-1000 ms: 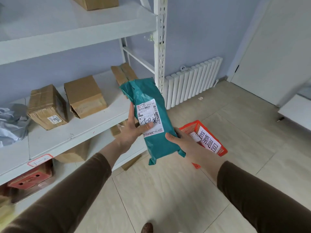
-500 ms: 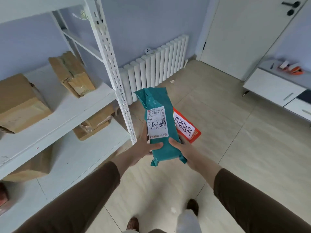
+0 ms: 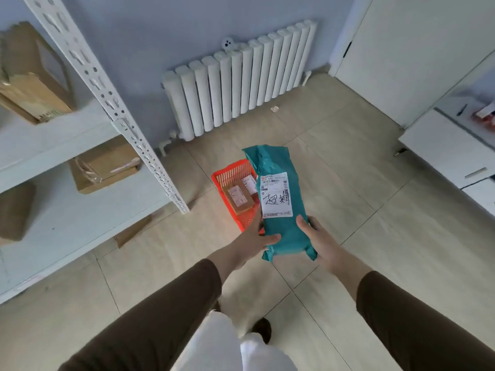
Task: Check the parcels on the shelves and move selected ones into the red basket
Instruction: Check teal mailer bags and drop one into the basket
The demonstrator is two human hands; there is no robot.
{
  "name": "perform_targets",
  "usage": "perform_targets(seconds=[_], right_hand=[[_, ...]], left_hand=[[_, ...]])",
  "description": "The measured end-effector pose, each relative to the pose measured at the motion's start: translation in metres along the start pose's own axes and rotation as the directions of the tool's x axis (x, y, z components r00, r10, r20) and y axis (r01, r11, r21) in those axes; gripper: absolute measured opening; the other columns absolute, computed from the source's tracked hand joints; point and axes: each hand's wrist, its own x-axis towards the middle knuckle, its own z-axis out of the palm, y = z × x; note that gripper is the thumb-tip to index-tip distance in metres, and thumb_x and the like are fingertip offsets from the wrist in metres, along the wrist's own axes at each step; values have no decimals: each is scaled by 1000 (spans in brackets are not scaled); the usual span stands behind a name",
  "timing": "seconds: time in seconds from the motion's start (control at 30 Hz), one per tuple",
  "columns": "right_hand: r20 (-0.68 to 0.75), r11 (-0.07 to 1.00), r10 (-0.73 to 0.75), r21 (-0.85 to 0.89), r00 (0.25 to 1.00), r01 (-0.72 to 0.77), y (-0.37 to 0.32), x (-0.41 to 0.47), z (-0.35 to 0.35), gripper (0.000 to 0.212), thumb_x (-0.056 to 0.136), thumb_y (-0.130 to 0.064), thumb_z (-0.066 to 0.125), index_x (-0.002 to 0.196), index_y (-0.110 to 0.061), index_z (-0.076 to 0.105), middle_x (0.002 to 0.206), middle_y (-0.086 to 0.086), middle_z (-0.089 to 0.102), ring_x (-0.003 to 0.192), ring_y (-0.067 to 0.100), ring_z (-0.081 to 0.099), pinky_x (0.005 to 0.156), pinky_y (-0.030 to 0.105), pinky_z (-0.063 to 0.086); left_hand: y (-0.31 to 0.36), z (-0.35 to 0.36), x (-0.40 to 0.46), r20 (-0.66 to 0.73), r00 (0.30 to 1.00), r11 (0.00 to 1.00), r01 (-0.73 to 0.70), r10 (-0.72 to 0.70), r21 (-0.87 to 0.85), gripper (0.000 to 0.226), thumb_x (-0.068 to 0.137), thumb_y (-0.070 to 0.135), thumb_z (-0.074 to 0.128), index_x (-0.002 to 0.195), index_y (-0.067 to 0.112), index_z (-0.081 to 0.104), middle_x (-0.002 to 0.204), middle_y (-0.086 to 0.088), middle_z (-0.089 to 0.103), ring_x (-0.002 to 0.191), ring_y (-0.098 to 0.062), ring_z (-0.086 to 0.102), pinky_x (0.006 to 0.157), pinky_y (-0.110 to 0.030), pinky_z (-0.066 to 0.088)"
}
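A: Teal parcel (image 3: 278,199), label up, is gripped at its near end by my left hand (image 3: 254,241) and right hand (image 3: 321,241), thumbs on top.

B: Progress?

A: Red basket (image 3: 233,175) on the floor, just beyond my left hand, already holds a brown box (image 3: 239,200). Cartons remain on the shelves (image 3: 53,135).

B: Anything unclear?

A: I can't read the small print, and the parcel hides the basket's right side.

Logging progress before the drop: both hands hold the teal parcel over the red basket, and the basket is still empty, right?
Not quite. The head view shows both hands, left and right, holding the teal parcel over the red basket, but the basket is not empty: a small brown box already lies in it.
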Motion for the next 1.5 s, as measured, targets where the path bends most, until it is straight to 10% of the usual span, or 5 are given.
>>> perform_targets(seconds=[0.27,1.07,1.23,1.37,1.5], right_hand=[[30,979,104,-179,994,-97,6,110,-27,75,75,-71,72,133,-25,56,120,3,75,114,28,70,107,56,52],[199,881,290,-437,936,-180,186,493,-12,27,107,-33,52,133,-26,57,121,1,71,106,23,69,91,43,59],[176,858,359,-450,917,-249,222,550,-3,40,109,-34,47,145,-17,54,133,9,67,113,27,67,92,38,59],[180,849,376,-460,909,-260,245,577,5,42,109,-34,46,148,-19,50,134,9,67,114,26,67,98,43,59],[180,848,369,-467,912,-251,260,594,10,42,110,-32,46,151,-21,47,135,8,66,114,28,68,100,48,58]], left_hand=[[-28,-13,93,-99,990,995,102,-103,-16,101,94,12,73,160,58,12,152,17,48,140,-13,50,112,-46,52],[-259,-114,373,-456,826,940,242,-330,-243,102,98,-10,54,166,43,0,151,2,44,122,-22,59,75,-21,61],[-293,-135,416,-520,762,919,268,-385,-288,91,100,-9,51,167,38,12,140,-2,50,91,-16,61,77,-30,57],[-315,-145,437,-525,728,895,313,-440,-317,92,100,-13,48,166,38,11,141,-3,45,104,-23,59,100,-47,56],[-332,-152,455,-552,667,865,348,-500,-362,93,101,-9,45,164,48,8,135,-7,49,102,-28,64,87,-44,62]])
